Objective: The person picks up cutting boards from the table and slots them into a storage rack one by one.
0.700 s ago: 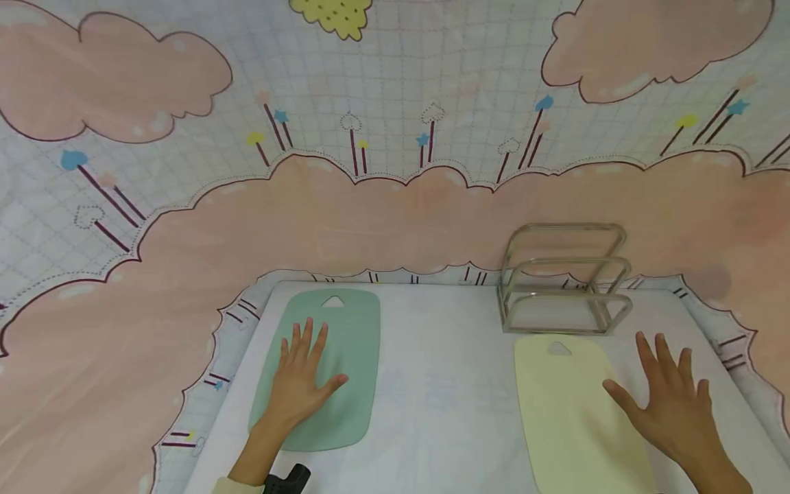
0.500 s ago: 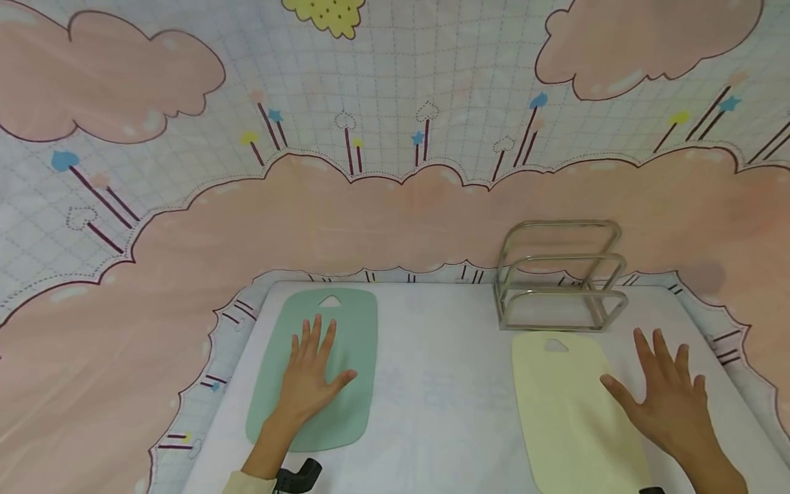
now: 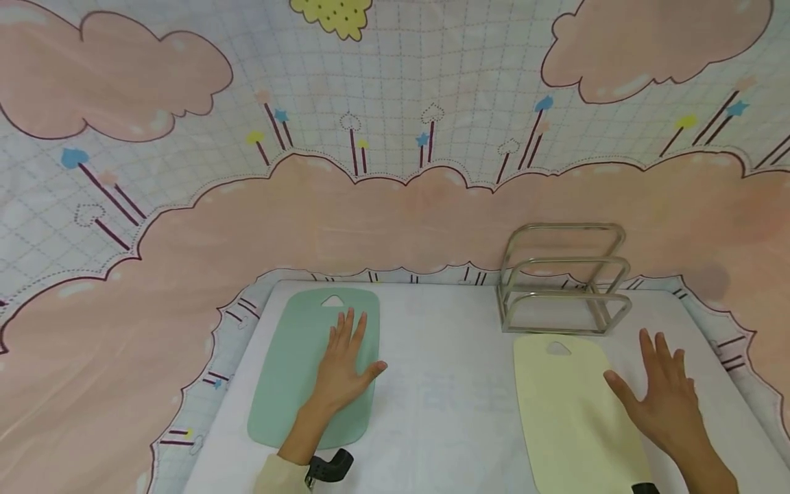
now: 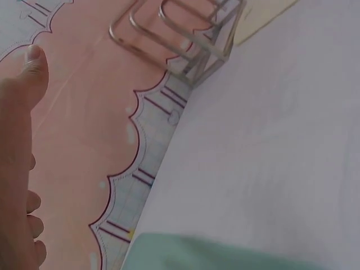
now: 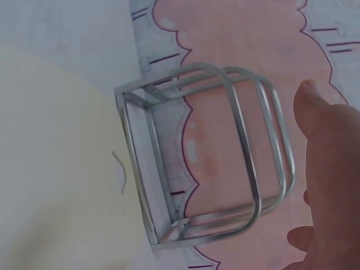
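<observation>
A green cutting board (image 3: 290,370) lies flat at the left of the white surface. Above its right side hovers my left hand (image 3: 339,367), fingers straight and thumb spread, holding nothing. On the right lies a pale yellow cutting board (image 3: 568,405), a small cut-out at its far end. My right hand (image 3: 669,405) is over that board's right edge, fingers extended and nothing in them. Behind the yellow board stands a metal wire rack (image 3: 564,296) with several upright loops; it shows closely in the right wrist view, beside my right thumb (image 5: 309,107).
The white tabletop (image 3: 444,384) runs between the two boards. A cloth printed with pink clouds (image 3: 382,219) covers the area behind and around it. Black wrist straps (image 3: 333,466) sit at the lower edge of the head view.
My left hand has moved to the right across the green board. The right hand has shifted only slightly. Both boards and the rack stay where they were.
</observation>
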Available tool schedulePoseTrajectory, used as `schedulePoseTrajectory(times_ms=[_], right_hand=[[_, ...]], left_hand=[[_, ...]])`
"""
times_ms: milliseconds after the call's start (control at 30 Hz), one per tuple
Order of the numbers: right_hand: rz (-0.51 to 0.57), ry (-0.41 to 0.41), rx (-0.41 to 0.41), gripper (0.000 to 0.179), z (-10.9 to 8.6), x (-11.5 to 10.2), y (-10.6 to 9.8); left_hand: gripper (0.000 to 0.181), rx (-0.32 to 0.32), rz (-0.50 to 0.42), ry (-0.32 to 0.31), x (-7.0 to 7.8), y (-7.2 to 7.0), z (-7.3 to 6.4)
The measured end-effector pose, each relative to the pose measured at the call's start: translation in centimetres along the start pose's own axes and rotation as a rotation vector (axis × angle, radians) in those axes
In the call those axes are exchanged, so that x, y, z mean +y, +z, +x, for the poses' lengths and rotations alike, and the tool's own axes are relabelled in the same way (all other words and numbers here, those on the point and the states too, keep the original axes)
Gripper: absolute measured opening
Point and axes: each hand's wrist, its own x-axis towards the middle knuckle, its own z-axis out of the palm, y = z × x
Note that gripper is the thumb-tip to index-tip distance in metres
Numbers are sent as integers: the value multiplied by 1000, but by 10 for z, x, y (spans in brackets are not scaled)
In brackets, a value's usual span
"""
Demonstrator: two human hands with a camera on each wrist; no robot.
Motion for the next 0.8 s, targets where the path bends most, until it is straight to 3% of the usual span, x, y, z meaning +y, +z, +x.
schedulePoseTrajectory(times_ms=[333,467,800], right_hand=[[62,40,-41,83,9,0,-1],[80,49,-56,82,12,3,-3],[97,24,-13,81,19,7,-3]], left_hand=[[100,-71,-90,19,32,26,19],[99,-73,-171,23,43,35,27],[98,-97,-262,57,69,61,43]])
